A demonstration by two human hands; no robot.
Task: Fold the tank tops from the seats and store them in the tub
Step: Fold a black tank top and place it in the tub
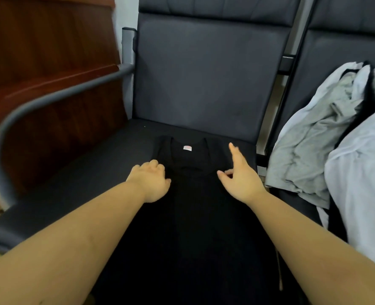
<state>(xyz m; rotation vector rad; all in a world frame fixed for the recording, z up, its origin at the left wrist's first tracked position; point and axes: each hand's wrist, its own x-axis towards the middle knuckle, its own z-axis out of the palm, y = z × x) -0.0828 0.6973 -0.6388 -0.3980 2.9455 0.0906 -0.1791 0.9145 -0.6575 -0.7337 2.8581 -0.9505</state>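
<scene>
Dark padded seat [107,172] serves as folding surface: 1 black tank top [188,205] lies flat, neck away. Left hand [151,181], fingers curled, grips its left edge; right hand [240,175] spreads loosely, probably smoothing. Other garments [314,137] wait alongside.

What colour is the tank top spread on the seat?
Black, with a small pale neck label; the tank top shows in the head view.

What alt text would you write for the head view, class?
A black tank top lies flat on a dark padded seat, the left hand and right hand at its shoulders. Grey and white garments are heaped on the neighbouring seat.
</scene>
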